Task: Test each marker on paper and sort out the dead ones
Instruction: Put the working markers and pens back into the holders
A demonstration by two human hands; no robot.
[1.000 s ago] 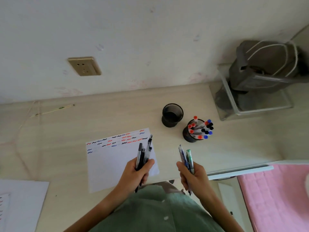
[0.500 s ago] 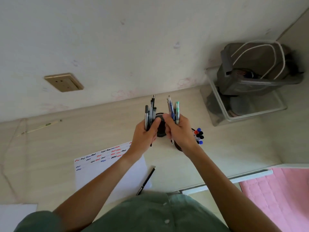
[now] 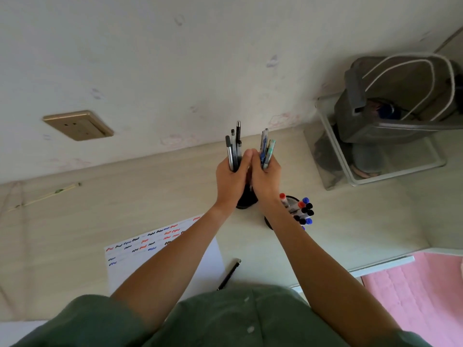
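both hands up at 12 o'clock over the black cup (image 3: 246, 200), left hand (image 3: 231, 177) fingers wrapped round dark pens (image 3: 233, 149), right hand (image 3: 266, 177) gripping bluish pens (image 3: 266, 150)

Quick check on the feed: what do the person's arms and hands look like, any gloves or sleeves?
Both forearms are bare to above the elbow. The left hand and right hand have no gloves, rings or watch showing. A green shirt with a small pale button fills the bottom edge.
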